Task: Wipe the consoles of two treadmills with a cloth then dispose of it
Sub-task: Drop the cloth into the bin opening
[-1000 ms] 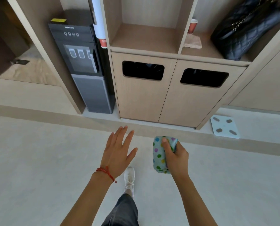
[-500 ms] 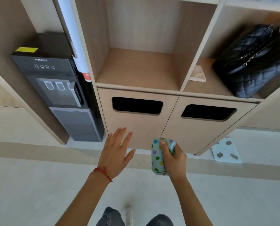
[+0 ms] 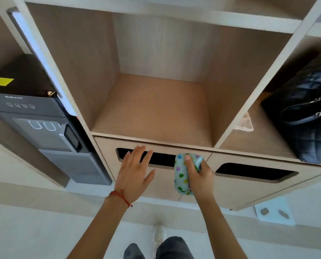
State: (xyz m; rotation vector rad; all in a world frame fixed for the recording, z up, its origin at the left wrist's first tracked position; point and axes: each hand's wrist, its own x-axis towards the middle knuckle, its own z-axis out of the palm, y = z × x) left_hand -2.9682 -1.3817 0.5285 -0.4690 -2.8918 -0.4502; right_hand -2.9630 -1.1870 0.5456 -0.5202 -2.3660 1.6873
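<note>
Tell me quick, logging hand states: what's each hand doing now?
Left hand: open, fingers straight, holding nothing.
Right hand: gripping the cloth.

The pale, dotted cloth (image 3: 182,174), bunched upright, sits at the left bin slot's (image 3: 161,159) right end.

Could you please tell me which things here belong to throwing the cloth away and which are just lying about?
Part of the job:
- dotted cloth, gripped by the right hand
- left bin slot
- left hand, open at that slot

Just lying about:
- black quilted bag
- water dispenser
- floor scale
- crumpled tissue
</note>
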